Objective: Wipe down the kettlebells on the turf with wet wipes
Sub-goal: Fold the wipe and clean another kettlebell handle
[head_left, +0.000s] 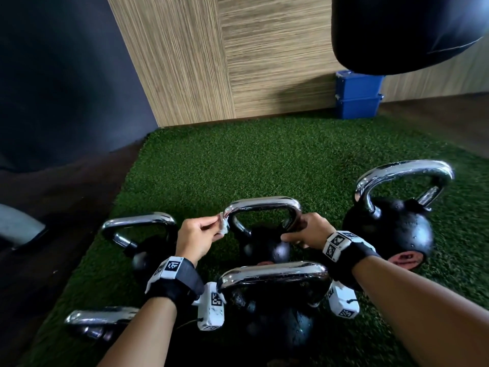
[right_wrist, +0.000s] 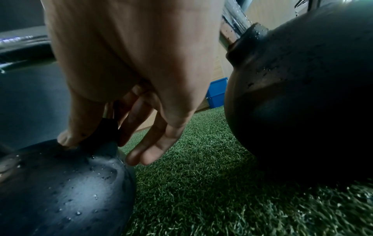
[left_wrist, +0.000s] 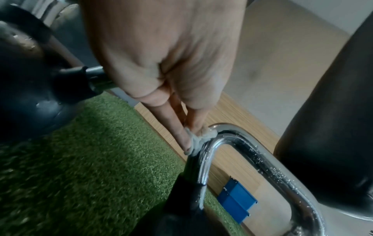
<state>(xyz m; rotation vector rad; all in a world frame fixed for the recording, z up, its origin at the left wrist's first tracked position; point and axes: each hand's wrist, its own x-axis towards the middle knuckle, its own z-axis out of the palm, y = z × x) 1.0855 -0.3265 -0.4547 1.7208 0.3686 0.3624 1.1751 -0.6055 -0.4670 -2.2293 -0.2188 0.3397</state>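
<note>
Several black kettlebells with chrome handles stand on the green turf [head_left: 264, 160]. My left hand [head_left: 195, 234] pinches a crumpled white wet wipe [head_left: 223, 226] against the left corner of the middle kettlebell's handle [head_left: 264, 203]; the left wrist view shows the wipe [left_wrist: 199, 138] pressed on the wet chrome bend [left_wrist: 232, 138]. My right hand [head_left: 304, 231] grips the right leg of that same handle, thumb on the black ball [right_wrist: 60, 183], other fingers [right_wrist: 141, 153] loosely extended beside it. A larger kettlebell [head_left: 389, 226] stands to the right, wet with droplets.
Another kettlebell [head_left: 275, 300] stands closest to me between my forearms, one [head_left: 143, 239] sits to the left and one [head_left: 98, 321] lies at lower left. Stacked blue bins [head_left: 357, 96] stand by the wood-panel wall. A black punching bag [head_left: 402, 30] hangs at upper right.
</note>
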